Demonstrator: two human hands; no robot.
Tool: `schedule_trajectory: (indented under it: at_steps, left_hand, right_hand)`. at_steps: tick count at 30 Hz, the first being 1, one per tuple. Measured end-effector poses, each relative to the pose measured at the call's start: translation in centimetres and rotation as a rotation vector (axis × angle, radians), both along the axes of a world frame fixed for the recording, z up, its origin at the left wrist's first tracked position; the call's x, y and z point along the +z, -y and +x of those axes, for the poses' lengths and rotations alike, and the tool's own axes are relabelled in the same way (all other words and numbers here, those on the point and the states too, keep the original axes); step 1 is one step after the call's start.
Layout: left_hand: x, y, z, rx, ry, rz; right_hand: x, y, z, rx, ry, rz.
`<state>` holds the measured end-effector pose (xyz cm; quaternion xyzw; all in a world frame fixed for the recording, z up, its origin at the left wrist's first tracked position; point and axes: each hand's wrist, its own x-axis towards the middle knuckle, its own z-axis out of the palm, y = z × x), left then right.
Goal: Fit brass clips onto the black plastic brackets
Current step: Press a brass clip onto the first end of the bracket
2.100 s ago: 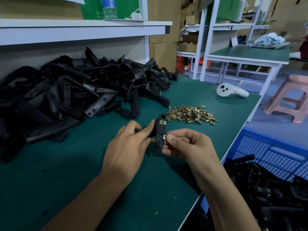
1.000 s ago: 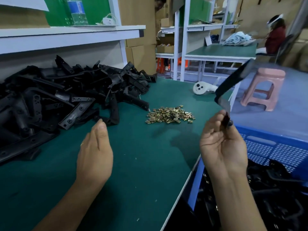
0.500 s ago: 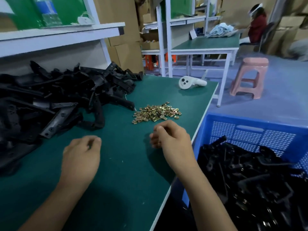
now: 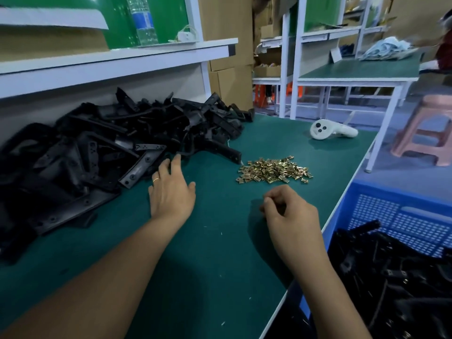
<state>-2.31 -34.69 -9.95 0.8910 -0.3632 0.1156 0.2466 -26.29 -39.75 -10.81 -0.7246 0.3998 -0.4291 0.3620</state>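
A big heap of black brackets lies on the left side of the green table, pushed up against the white wall under a shelf. Some long pieces stick out of the heap toward the middle of the table. A small pile of shiny brass clips sits on the table just to the right of the heap, apart from it.

The left hand is flat and spread, with its fingers straight. The fingertips reach the edge of the bracket heap (there is a gold ring on one finger), but they do not grip any piece. The right hand hangs over the table near the clips, just in front of them. Its fingers are curled in tight. I cannot tell if it holds a clip inside.

A blue crate stands beside the table on the right, with more black brackets in it. A white controller lies at the far end of the table. A water bottle stands on the shelf. A pink stool is on the floor.
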Motion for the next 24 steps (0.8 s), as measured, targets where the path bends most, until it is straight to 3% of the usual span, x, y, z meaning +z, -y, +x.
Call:
schedule_trajectory:
  at_steps: [4,12,17,20,24]
  left_hand:
    - [0.1,-0.2,-0.1,-0.051,-0.053,-0.123]
    - [-0.5,0.6,0.4,-0.081,-0.124,0.139]
    - [-0.7,0.7,0.6,-0.127,-0.080,0.062]
    - [-0.8,1.3,2.6,-0.181,-0.032,0.131]
    - [-0.7,2.0,5.4,-0.149,-0.182,0.195]
  right_hand:
    - [0.0,0.0,-0.1,0.007,-0.006,-0.013]
    - [-0.2,0.0,0.1,0.020,-0.012,-0.020]
    - [0.0,-0.1,0.1,0.031,-0.042,-0.020]
    - [0.1,-0.2,0.1,0.044,-0.052,-0.012]
    - [-0.1,0.6,-0.2,0.076,-0.057,-0.006]
